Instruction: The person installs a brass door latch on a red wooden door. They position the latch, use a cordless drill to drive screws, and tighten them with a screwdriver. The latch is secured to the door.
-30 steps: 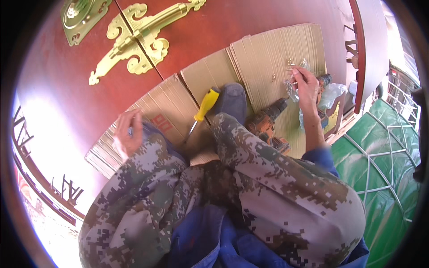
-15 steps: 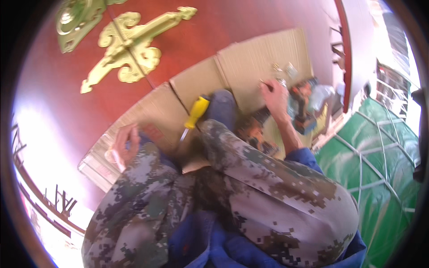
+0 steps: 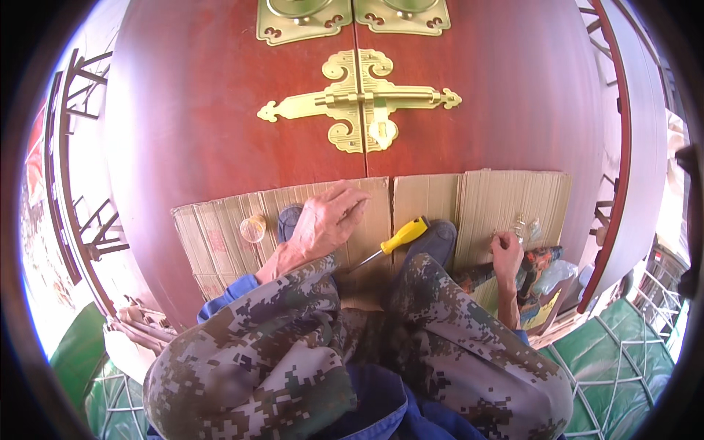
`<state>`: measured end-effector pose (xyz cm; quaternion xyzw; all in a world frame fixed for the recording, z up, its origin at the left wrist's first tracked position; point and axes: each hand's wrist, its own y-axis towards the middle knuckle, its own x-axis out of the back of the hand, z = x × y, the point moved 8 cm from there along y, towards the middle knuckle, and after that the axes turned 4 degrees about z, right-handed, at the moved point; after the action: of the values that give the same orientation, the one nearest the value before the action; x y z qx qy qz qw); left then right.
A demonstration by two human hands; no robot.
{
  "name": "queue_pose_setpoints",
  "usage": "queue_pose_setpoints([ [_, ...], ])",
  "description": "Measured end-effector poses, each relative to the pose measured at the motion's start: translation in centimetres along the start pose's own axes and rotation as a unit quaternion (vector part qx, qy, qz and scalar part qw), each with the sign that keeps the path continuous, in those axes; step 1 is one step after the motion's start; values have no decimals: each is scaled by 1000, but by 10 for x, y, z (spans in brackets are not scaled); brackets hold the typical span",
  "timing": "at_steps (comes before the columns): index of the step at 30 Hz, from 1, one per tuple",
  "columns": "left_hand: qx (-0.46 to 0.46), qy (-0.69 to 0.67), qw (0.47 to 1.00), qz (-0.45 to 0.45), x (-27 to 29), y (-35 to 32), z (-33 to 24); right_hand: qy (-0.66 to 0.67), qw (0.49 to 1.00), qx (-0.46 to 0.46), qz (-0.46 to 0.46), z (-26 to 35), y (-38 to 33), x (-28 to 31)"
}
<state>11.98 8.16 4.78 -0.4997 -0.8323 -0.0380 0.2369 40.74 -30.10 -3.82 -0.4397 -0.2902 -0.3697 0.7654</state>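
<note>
Flattened cardboard [image 3: 425, 196] carries a yellow screwdriver [image 3: 405, 235] beside the right shoe [image 3: 443, 240]. Near it, the left hand [image 3: 326, 221] bends its fingers loosely, palm hidden. By small brassy pieces [image 3: 521, 220], the right hand's [image 3: 507, 255] fingers bunch; whether they hold anything, I cannot tell. Red panels [image 3: 469, 62] bearing a golden latch [image 3: 341, 100] rise beyond.

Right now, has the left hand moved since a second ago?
Yes: judged against the cardboard, the left hand has moved right, from near its left end toward the yellow screwdriver.

Glare whitens the bright left side; straight edges bow.
</note>
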Motion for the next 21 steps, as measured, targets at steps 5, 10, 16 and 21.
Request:
queue_pose_setpoints([
  [5,3,12,1000,9,-3,2,10,-55,992,104,-52,2,-3,6],
  [10,149,-82,980,101,-31,-8,29,-85,991,102,3,31,-14,25],
  [16,87,-18,992,92,-20,-6,33,-25,994,69,-80,20,-31,90],
  [21,88,2,992,93,-19,-5,34,-10,978,-111,-176,-91,-106,165],
])
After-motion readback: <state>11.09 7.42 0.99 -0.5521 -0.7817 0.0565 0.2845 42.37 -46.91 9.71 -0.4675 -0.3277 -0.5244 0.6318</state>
